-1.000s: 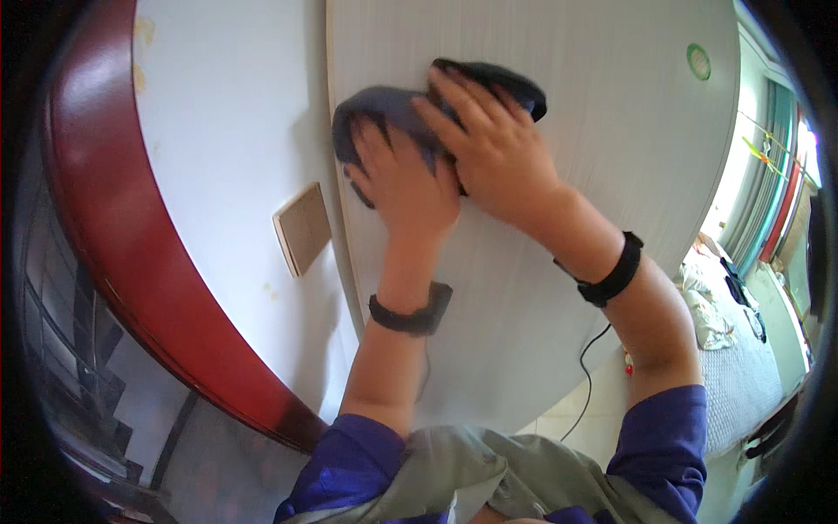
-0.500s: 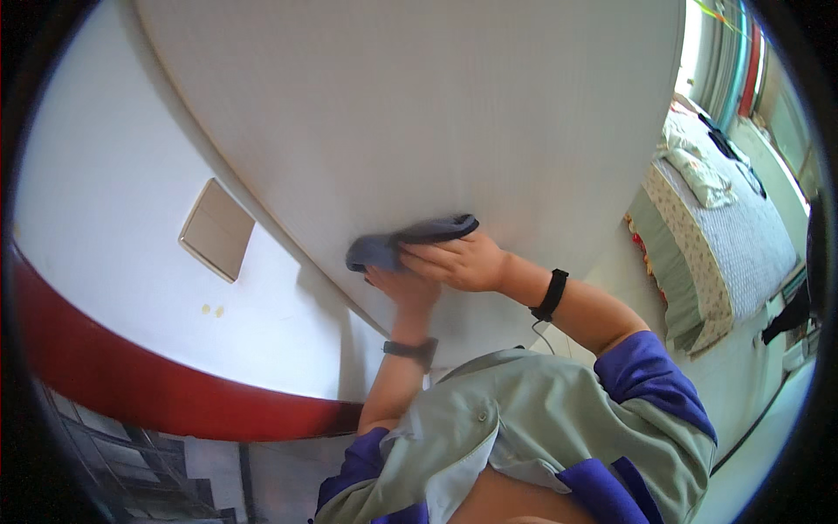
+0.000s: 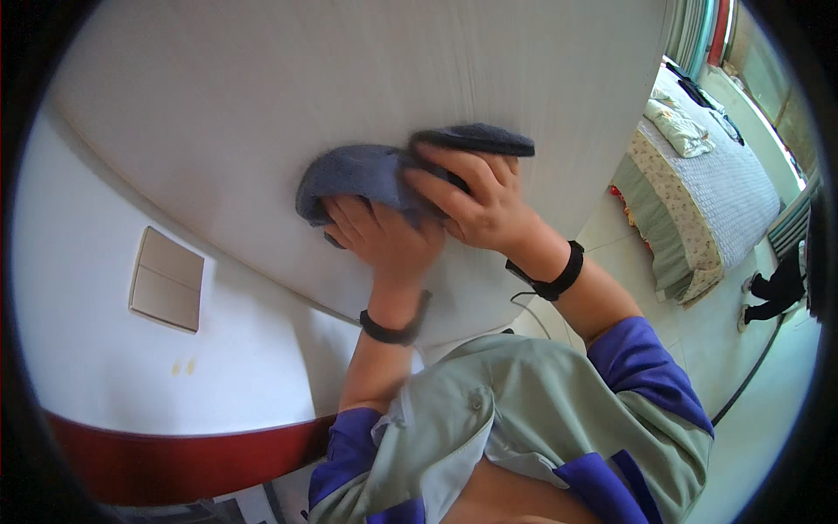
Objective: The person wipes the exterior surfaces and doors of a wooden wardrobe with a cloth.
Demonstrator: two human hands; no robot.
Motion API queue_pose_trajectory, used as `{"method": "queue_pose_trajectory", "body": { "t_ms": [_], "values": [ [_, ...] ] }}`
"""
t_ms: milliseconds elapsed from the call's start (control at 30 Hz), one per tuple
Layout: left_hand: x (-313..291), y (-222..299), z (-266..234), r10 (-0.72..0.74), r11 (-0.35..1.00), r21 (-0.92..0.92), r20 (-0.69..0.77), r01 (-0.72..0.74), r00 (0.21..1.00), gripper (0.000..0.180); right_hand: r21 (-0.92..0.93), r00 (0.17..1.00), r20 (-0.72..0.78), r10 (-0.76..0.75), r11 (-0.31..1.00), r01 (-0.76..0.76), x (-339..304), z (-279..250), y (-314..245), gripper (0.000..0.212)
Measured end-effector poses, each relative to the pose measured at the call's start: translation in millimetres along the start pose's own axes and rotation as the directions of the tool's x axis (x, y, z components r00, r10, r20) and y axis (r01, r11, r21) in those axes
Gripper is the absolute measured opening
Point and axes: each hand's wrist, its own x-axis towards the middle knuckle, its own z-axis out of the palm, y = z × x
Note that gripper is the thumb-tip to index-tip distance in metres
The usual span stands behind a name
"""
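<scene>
A blue-grey cloth [image 3: 353, 170] is pressed flat against a tall pale panel [image 3: 305, 70], which looks like a door or cabinet side. My left hand [image 3: 388, 236] bears on the cloth's left part, its fingers curled over the lower edge. Just right of it, my right hand [image 3: 484, 196] grips the folded right part, with a dark-edged flap sticking out above the fingers. The two hands nearly touch. Each wrist wears a black band, and a thin cable hangs near the right one.
A beige switch plate [image 3: 167, 278] is on the white wall at left, above a red band [image 3: 192, 463]. To the right, past the panel's edge, stands a bed [image 3: 716, 192] with a quilted cover. Another person's dark-trousered legs [image 3: 777, 288] show at the far right.
Both hands have moved up the panel with the cloth, which now looks more spread out. The view has shifted, so the switch plate sits lower and farther left.
</scene>
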Motion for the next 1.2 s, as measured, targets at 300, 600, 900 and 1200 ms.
{"method": "queue_pose_trajectory", "body": {
  "t_ms": [300, 600, 900, 1200],
  "values": [
    [-30, 28, 10, 0.159, 0.974, -0.167, 0.006, -0.156, 0.987, 0.027, -0.090, 0.985, -0.107, 0.133, 0.986, -0.143, -80, 3, -2, 0.033],
    [-65, 35, 20, 0.323, 0.926, -0.293, 0.296, -0.237, 0.899, 0.019, -0.122, 0.984, -0.113, 0.140, 0.981, -0.154, -134, 2, 4, 0.030],
    [17, 45, 17, 0.366, 0.925, -0.133, 0.059, -0.356, 0.929, 0.038, -0.170, 0.987, -0.146, 0.068, 0.981, -0.093, -48, -25, 45, 0.029],
    [-39, 85, 40, 0.244, 0.952, -0.233, 0.193, -0.197, 0.950, 0.036, -0.059, 0.970, -0.171, 0.172, 0.981, -0.184, -115, -30, 46, 0.029]
  ]
}}
